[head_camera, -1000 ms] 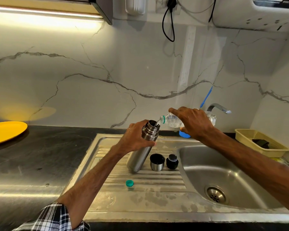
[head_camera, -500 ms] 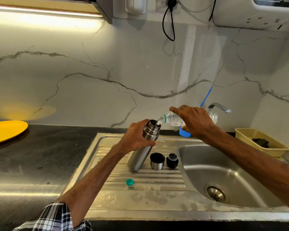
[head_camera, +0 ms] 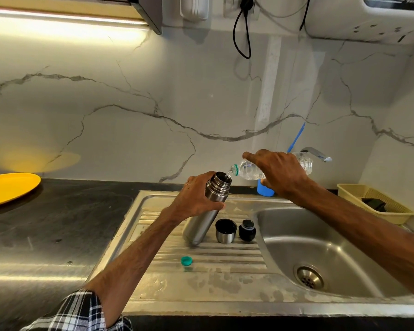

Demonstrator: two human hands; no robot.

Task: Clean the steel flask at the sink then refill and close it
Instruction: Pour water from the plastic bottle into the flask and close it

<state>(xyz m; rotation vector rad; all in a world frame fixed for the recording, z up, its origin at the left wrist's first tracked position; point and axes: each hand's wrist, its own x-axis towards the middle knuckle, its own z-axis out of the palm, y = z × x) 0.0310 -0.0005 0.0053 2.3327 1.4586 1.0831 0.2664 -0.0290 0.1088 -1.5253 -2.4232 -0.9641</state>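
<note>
Grip of the left hand closes round the steel flask just below its open neck, tilting it, base on the drainboard; smooth rigid steel likely slips when wet and grows heavier as it fills, so this high hold suits. The right hand clasps a plastic bottle pouring into its mouth. Against a second ago, the bottle's far end sits slightly higher; the flask barely differs.

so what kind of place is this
Most likely a home kitchen: a steel sink with a ribbed drainboard set in a dark counter, a tap behind it, and a yellow plate on the counter.
</note>
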